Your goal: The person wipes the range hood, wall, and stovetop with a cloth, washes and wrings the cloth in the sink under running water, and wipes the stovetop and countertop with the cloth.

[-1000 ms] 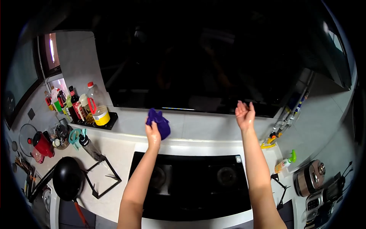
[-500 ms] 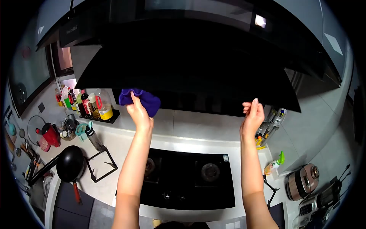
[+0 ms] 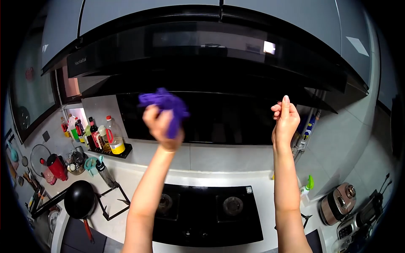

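Head view: at nine o'clock from centre, holds a purple cloth (image 3: 171, 109) in the left hand (image 3: 162, 128), grip closed on the bunched fabric, fingers blurred. Overlaps the black range hood (image 3: 211, 42) in the picture; contact with it, cannot tell. At three o'clock, raises the right hand (image 3: 287, 124), thumb up and fingers curled in toward the palm, grip narrow. Nearest to it in the picture, the hood's lower edge and the pipes (image 3: 304, 135). At nine o'clock, farther out than the cloth, a black tray (image 3: 123, 153) with bottles standing close together: a clear jug (image 3: 114, 137) with red cap, red handle and yellow label, amber liquid low in a smaller bottle (image 3: 105, 143) beside it, green showing in another bottle (image 3: 74, 132) behind. Between eight and nine o'clock on the worktop (image 3: 120, 213), a dark-lidded tumbler (image 3: 104, 173), contents too dark to tell, and a black pan (image 3: 79, 200) with a red handle. At four o'clock, a green-topped pump bottle (image 3: 307, 185), contents hidden, and a closed rice cooker (image 3: 338, 203). At six o'clock, a black hob (image 3: 206, 219).
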Demonstrator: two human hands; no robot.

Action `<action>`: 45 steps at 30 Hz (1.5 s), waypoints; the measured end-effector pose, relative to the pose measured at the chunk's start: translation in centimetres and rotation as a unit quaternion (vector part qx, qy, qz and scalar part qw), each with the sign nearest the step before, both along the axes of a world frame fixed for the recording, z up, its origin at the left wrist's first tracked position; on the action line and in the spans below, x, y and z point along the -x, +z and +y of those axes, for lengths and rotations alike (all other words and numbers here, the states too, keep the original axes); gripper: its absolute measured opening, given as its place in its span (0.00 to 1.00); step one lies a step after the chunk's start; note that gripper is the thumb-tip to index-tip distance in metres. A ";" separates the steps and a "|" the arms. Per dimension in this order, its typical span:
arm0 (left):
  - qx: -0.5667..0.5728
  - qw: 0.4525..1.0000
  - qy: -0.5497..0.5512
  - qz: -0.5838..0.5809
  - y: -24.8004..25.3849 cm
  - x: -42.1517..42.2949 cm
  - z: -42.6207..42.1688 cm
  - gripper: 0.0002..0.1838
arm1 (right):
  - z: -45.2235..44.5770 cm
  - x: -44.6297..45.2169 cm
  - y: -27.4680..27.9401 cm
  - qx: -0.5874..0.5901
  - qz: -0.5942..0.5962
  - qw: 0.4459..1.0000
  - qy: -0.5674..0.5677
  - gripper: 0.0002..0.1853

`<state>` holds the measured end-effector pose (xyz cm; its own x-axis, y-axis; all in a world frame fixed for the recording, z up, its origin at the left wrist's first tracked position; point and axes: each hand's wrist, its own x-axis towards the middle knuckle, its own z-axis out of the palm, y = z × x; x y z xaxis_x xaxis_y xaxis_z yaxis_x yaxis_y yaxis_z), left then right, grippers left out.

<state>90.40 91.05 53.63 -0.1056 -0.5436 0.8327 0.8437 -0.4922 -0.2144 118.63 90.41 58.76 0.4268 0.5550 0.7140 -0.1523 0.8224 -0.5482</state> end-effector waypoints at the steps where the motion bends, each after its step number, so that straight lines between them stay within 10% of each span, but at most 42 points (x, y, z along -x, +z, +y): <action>1: -0.037 0.997 0.018 0.061 2.0 -2.6 -1.0 0.15 | -0.2 0.2 -0.1 0.000 0.008 1.000 0.001 0.16; 8: 0.013 0.951 0.230 0.204 8.6 -10.4 0.4 0.12 | 0.7 0.5 0.1 -0.038 0.042 0.998 -0.011 0.15; 19: 0.055 0.889 0.388 0.237 8.2 17.5 -5.0 0.11 | 1.4 1.3 -0.9 -0.055 0.076 0.994 -0.054 0.15; 26: 0.051 0.901 0.379 0.204 7.2 19.2 -4.6 0.16 | 0.8 -0.6 -0.9 0.009 0.008 0.999 -0.041 0.15; 35: 0.065 0.945 0.303 0.109 5.5 11.5 -2.9 0.20 | 0.6 0.1 -0.8 -0.011 0.004 0.999 -0.044 0.17; 45: -0.038 0.957 0.226 0.179 6.1 -20.6 3.3 0.16 | 0.8 -7.5 -3.4 -0.009 -0.045 0.997 0.066 0.18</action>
